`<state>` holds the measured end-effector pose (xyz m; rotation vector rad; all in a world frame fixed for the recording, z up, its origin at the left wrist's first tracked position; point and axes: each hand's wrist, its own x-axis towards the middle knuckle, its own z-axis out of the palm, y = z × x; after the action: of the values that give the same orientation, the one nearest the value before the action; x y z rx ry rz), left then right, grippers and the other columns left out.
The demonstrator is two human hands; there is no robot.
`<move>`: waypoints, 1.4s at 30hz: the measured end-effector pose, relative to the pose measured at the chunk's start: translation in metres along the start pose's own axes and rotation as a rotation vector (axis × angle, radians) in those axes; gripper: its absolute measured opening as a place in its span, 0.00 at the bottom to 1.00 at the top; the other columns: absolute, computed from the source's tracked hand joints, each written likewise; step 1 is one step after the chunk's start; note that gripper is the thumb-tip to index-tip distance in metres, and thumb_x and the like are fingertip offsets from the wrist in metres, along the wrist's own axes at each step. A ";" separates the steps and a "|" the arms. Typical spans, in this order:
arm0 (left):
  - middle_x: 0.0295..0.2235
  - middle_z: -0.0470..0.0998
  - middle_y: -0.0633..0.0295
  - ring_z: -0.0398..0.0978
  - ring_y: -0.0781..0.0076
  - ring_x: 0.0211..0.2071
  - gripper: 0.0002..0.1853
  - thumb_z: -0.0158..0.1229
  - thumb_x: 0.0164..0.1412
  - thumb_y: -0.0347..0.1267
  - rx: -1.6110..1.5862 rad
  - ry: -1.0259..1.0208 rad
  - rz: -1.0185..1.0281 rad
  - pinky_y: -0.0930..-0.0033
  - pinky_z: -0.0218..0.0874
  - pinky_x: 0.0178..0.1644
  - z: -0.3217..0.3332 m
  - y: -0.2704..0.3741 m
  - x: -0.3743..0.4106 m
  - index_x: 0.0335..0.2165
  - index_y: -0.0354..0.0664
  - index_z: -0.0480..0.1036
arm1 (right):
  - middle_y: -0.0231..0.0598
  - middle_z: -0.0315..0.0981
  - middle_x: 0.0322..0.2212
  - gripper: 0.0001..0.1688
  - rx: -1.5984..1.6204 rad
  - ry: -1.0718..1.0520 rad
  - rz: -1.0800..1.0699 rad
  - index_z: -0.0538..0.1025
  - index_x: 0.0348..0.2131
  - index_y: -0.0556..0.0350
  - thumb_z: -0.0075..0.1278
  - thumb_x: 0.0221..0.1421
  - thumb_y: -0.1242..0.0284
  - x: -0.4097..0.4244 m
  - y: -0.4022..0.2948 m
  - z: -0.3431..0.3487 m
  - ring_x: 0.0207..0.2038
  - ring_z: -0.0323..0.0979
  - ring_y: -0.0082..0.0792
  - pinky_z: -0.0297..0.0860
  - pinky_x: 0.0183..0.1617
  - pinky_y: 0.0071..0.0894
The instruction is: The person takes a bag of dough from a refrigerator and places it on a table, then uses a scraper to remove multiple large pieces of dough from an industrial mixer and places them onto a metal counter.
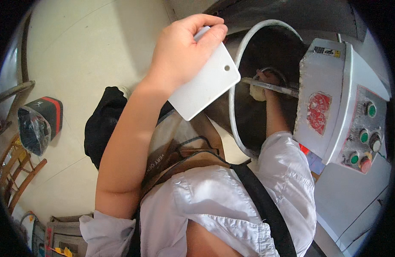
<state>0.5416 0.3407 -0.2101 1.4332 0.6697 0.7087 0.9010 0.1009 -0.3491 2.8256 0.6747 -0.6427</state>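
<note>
My left hand (pixel 184 48) grips the upper edge of a white plastic dough scraper (pixel 207 85), a flat plate with rounded corners and a small hole. The scraper is held beside the pale rim of a mixer bowl (pixel 233 106). My right hand (pixel 270 78) reaches down into the dark bowl, beside a pale lump, probably dough (pixel 257 92). A metal bar (pixel 277 87) crosses in front of this hand, and the dim light hides how its fingers lie on the lump.
The mixer's head (pixel 322 96) stands at the right, with a control panel (pixel 361 135) of green and red buttons. A black bin with a red band (pixel 54 110) and a wooden chair (pixel 24 173) are on the left. A grey crate (pixel 67 233) is at the lower left.
</note>
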 end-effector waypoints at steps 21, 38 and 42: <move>0.26 0.74 0.66 0.69 0.84 0.26 0.13 0.52 0.58 0.30 -0.302 -0.073 -0.230 0.82 0.60 0.28 0.029 0.016 0.002 0.39 0.28 0.70 | 0.50 0.51 0.56 0.55 0.181 0.343 -0.213 0.53 0.58 0.55 0.58 0.38 0.49 -0.022 0.075 0.070 0.59 0.49 0.50 0.47 0.60 0.52; 0.31 0.77 0.62 0.72 0.79 0.29 0.17 0.56 0.53 0.33 0.169 -0.111 0.256 0.75 0.63 0.35 0.051 0.047 -0.011 0.42 0.40 0.73 | 0.48 0.58 0.53 0.40 -0.188 0.262 -0.314 0.64 0.51 0.54 0.52 0.42 0.51 -0.055 0.008 0.003 0.56 0.55 0.45 0.50 0.60 0.45; 0.33 0.75 0.61 0.69 0.74 0.22 0.28 0.61 0.43 0.29 0.272 -0.338 0.679 0.72 0.64 0.28 0.117 0.108 -0.018 0.47 0.44 0.71 | 0.49 0.57 0.53 0.41 -0.152 0.259 -0.260 0.63 0.51 0.54 0.53 0.42 0.51 -0.046 0.019 -0.002 0.56 0.54 0.46 0.49 0.60 0.45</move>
<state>0.6168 0.2540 -0.0988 2.0054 -0.0063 0.8816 0.8730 0.0664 -0.3255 2.7258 1.0982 -0.2461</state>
